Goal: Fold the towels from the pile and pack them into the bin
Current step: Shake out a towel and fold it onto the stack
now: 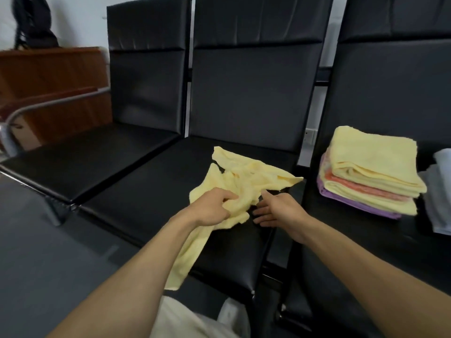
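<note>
A crumpled yellow towel (246, 176) lies on the middle black seat (151, 191), one end hanging over the seat's front edge. My left hand (212, 208) grips a bunch of the towel near its middle. My right hand (275, 211) is just to the right of it, fingers straight and spread, close to the towel's edge and holding nothing. On the right seat stands a stack of folded towels (368, 172), yellow on top with orange, pink and purple layers below.
A pale grey-white object (439, 191) sits at the far right beside the stack; I cannot tell what it is. The left seat (80, 162) is bare. A wooden cabinet (51, 91) with a dark bag on top stands at the far left.
</note>
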### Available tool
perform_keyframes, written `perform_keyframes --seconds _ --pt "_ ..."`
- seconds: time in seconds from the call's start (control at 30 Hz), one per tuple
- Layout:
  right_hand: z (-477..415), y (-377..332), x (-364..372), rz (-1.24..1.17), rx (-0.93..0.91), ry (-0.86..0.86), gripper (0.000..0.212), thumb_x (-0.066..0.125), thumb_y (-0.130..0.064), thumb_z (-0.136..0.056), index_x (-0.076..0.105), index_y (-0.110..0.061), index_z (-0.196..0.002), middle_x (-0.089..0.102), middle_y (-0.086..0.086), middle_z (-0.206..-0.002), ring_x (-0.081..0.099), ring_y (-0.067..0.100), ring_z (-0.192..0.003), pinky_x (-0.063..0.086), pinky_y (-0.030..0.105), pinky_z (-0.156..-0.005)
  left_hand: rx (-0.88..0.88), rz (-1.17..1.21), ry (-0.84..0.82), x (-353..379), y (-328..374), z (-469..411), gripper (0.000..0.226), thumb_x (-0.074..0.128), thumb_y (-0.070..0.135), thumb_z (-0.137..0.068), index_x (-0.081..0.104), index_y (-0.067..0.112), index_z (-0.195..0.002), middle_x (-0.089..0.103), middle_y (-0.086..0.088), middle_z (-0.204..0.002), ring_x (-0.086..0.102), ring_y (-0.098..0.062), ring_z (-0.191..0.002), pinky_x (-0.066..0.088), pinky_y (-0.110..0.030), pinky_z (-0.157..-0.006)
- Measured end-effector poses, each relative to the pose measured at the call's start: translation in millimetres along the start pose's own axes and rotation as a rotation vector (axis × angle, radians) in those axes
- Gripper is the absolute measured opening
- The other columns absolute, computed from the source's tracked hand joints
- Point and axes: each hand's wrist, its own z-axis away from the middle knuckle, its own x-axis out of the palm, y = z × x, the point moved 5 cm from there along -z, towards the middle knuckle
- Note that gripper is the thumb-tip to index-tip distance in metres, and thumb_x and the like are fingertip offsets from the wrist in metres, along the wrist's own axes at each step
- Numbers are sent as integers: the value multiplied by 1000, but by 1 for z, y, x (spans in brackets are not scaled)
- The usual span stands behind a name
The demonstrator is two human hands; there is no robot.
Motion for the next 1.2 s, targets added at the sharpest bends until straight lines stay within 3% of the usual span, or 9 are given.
perform_keyframes --seconds 0.13,0.2,0.3,0.4,0.5,0.63,0.8,0.97,1.2 --pt "2 4 -3 -230 103 -25 28 50 -31 -100 61 -9 -112 70 12 -106 67 27 -96 57 36 -76 82 137 -349 17 13 15 62 59 12 -79 52 29 -139 53 10 -139 44 -8 -131 35 -29 -111" --pt "1 7 -3 -264 94 -2 26 55 -21 -97 59 -7 -119 68 9 -111 65 26 -101 57 39 -81 82 209 -407 13 18 19 51 61 13 -82 59 28 -131 65 10 -124 58 -6 -115 44 -25 -99" --pt "2 9 -5 -361 73 50 28 49 -17 -99 55 -9 -125 65 7 -117 62 27 -106 53 46 -91 -21 357 -13 -10 15 10 31 53 10 -90 69 21 -114 74 5 -97 68 -8 -83 47 -24 -72" --pt "6 7 -5 -466 69 15 24 42 -16 -102 53 -12 -122 65 8 -117 62 28 -106 52 49 -92 -237 251 404 -26 -5 -2 35 51 20 -93 56 19 -128 60 -2 -123 57 -18 -110 49 -35 -88" --pt "7 7 -11 -427 46 2 28 50 -15 -99 52 -9 -126 65 9 -119 63 29 -107 53 51 -92 -381 20 205 -7 -12 -14 56 56 28 -91 36 11 -140 43 -9 -139 41 -29 -129 42 -43 -102" --pt "12 6 -22 -390 0 32 30 48 -4 -97 53 -6 -127 65 11 -119 64 29 -106 55 49 -87 -386 -79 86 13 -14 -18 26 56 16 -88 49 14 -113 50 -7 -123 48 -29 -116 44 -44 -99" --pt "28 -7 -40 -344 -44 94 31 40 1 -98 57 -5 -123 67 13 -113 66 29 -101 57 45 -83 -373 421 76 2 3 -4 22 56 10 -85 58 11 -106 63 -9 -105 63 -24 -95 54 -39 -81" --pt "55 -42 -72 -393 -67 207 23 44 -2 -97 57 -7 -115 65 13 -114 63 30 -105 51 48 -94 -161 1176 -10 -10 67 21 30 66 23 -90 64 9 -117 70 -13 -113 67 -28 -105 54 -44 -90" --pt "132 -118 -148 -473 -285 342 29 59 -26 -93 66 -4 -110 70 17 -110 68 28 -94 54 42 -85 40 1130 185 -73 167 47 33 60 34 -93 67 9 -115 71 -10 -111 67 -24 -102 52 -40 -92"
